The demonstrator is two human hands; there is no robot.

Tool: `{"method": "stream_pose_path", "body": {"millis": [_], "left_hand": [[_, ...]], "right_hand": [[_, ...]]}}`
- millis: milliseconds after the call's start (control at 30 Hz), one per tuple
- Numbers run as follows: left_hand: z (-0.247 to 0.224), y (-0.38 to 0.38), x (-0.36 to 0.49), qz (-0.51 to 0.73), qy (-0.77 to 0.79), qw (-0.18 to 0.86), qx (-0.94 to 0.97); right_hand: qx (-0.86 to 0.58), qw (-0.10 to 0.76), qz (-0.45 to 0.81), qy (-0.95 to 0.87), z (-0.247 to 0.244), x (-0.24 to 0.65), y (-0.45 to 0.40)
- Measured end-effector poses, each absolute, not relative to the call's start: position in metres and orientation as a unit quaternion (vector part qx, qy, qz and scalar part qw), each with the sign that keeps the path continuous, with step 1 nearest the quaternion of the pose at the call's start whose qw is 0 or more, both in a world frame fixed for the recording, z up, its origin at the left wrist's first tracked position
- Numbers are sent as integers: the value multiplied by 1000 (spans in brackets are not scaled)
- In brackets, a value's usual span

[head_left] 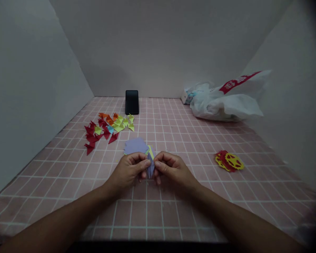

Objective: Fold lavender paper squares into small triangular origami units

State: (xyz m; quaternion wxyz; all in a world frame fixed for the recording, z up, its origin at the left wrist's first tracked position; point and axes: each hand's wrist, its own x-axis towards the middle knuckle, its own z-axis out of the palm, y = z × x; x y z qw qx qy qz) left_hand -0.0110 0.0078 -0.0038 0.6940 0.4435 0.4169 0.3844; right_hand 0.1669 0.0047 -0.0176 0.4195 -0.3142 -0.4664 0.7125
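A small folded piece of purple paper (150,168) is held up between my two hands near the middle of the table. My left hand (133,167) pinches its left side with thumb and fingers. On the other side, my right hand (171,166) has thumb and fingertips closed on the paper's right edge. Just behind my left hand lies a stack of purple paper sheets (136,145). Some yellow paper (151,151) shows beside the stack, partly covered by the folded piece and my fingers.
Folded paper shapes in red (91,135), orange (110,119) and yellow (119,123) lie at the back left. A black phone (132,102) is behind them. Red and yellow cut-out discs (234,161) lie on the right. A white plastic bag (223,105) and a small box (185,96) stand at the back right.
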Motion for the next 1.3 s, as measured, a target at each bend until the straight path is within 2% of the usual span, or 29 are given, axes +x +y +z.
{"method": "stream_pose_path", "body": {"millis": [333,600,867,1300], "left_hand": [[-7,7,-9,399,351,735,422],[-4,5,-7,413,377,696,451],[-7,4,-9,452,367,686,436],[-2,3,-9,416,383,664,490]], "right_hand": [[-269,413,761,-422,-21,164,1],[-288,411,745,-439,-22,167,3],[-331,446,709,-435,-21,167,5],[-339,426,698,-466,-19,164,3]]}}
